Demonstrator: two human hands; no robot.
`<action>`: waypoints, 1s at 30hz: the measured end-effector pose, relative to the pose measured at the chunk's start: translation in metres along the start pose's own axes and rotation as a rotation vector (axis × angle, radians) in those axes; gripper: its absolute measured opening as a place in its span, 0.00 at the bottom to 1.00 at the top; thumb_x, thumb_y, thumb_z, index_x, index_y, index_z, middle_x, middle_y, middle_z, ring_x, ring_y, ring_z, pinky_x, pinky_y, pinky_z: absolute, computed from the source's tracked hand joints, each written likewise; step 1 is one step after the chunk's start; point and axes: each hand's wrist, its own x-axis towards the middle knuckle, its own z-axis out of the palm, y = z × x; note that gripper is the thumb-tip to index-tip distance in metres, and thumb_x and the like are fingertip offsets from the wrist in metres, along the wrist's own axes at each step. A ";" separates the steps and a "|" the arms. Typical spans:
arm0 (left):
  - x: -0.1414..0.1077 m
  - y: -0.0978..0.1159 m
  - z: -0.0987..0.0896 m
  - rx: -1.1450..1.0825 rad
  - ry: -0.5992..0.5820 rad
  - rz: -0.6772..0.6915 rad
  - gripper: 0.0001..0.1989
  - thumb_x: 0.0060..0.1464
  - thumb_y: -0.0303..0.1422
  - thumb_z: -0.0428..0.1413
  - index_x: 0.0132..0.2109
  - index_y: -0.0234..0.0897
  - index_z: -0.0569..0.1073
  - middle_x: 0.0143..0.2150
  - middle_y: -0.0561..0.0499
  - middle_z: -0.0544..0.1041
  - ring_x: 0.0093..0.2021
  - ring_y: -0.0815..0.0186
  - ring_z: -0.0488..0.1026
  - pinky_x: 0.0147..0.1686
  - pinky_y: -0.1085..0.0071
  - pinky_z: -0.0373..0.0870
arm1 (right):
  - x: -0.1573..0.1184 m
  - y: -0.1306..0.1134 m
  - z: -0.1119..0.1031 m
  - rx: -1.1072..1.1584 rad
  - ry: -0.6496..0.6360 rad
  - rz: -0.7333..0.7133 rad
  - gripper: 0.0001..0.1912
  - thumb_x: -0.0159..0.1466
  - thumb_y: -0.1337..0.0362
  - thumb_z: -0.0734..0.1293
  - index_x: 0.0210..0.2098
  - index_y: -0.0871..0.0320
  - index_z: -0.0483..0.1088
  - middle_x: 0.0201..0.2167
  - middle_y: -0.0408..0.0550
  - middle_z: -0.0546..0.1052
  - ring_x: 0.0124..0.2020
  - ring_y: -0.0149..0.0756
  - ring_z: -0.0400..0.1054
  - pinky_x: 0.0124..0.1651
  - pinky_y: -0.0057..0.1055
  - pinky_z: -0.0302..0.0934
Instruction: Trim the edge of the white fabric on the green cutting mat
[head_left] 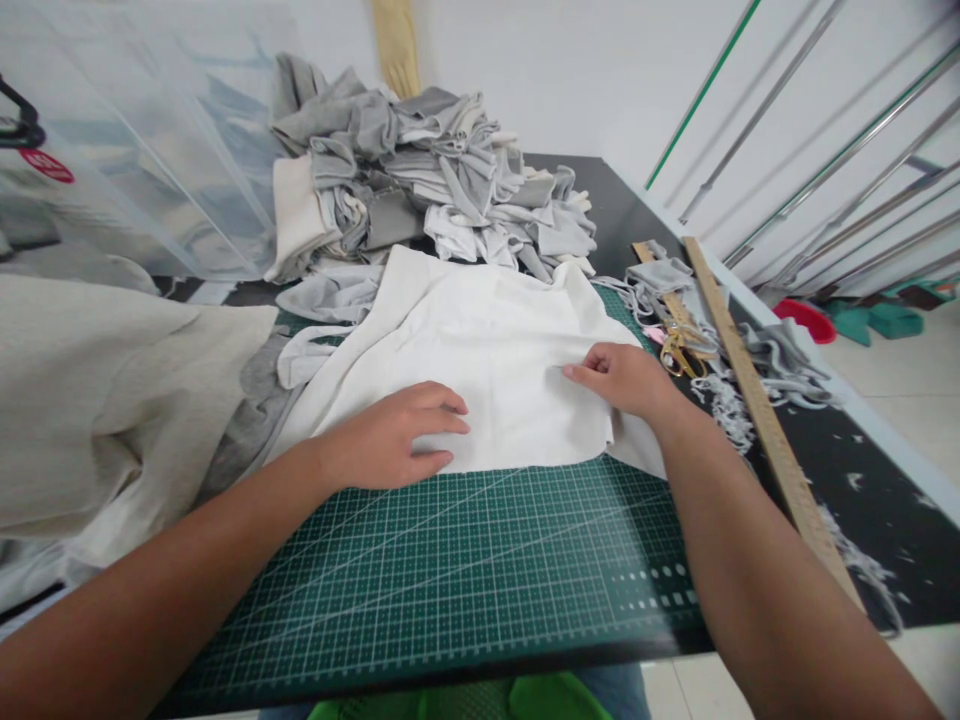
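Note:
A white piece of cloth (480, 350) lies spread on a green cutting mat (465, 570). My left hand (394, 440) rests flat on the cloth's near left edge, fingers apart. Over on the cloth's right edge is my right hand (622, 378), fingers bent and pressing or pinching the fabric. I cannot tell whether the fingers hold a fold.
A heap of grey and white cloth pieces (427, 170) sits behind the mat. Beige fabric (97, 390) lies at the left, clear plastic bags (142, 150) beyond it. Scissors (686, 345), a long wooden ruler (765, 420) and fabric scraps (780, 370) lie to the right near the table edge.

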 end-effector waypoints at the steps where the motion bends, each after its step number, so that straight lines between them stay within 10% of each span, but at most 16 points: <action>1: 0.000 -0.002 0.000 0.020 0.015 0.002 0.16 0.54 0.28 0.58 0.50 0.38 0.73 0.54 0.45 0.69 0.55 0.60 0.65 0.57 0.58 0.65 | -0.001 -0.003 -0.001 -0.009 0.047 0.032 0.24 0.56 0.39 0.64 0.26 0.55 0.69 0.25 0.46 0.74 0.26 0.35 0.63 0.27 0.32 0.50; 7: 0.002 -0.014 0.005 0.102 0.038 -0.002 0.15 0.55 0.30 0.58 0.50 0.40 0.73 0.57 0.45 0.67 0.61 0.58 0.60 0.61 0.54 0.59 | -0.025 -0.046 -0.005 0.151 0.252 0.012 0.27 0.57 0.36 0.61 0.27 0.55 0.65 0.22 0.44 0.71 0.25 0.35 0.63 0.27 0.31 0.49; 15: 0.005 -0.013 0.008 0.138 0.054 0.017 0.16 0.54 0.32 0.59 0.51 0.40 0.72 0.55 0.45 0.66 0.57 0.58 0.63 0.59 0.54 0.61 | -0.073 -0.103 0.016 0.353 0.025 -0.234 0.20 0.60 0.43 0.64 0.35 0.54 0.65 0.24 0.41 0.71 0.25 0.31 0.62 0.28 0.29 0.50; 21: 0.005 -0.014 0.008 0.141 0.035 -0.003 0.13 0.55 0.34 0.59 0.48 0.41 0.74 0.55 0.46 0.66 0.57 0.57 0.62 0.59 0.53 0.61 | -0.071 -0.105 0.031 0.517 -0.287 -0.441 0.14 0.62 0.51 0.66 0.33 0.55 0.66 0.23 0.38 0.69 0.24 0.28 0.60 0.29 0.27 0.51; 30: 0.001 -0.016 0.006 0.094 0.047 0.020 0.15 0.56 0.33 0.57 0.52 0.40 0.73 0.58 0.46 0.67 0.61 0.58 0.61 0.63 0.53 0.56 | -0.046 -0.082 0.016 0.339 -0.370 -0.390 0.21 0.63 0.45 0.61 0.27 0.56 0.66 0.21 0.40 0.69 0.23 0.29 0.59 0.27 0.29 0.48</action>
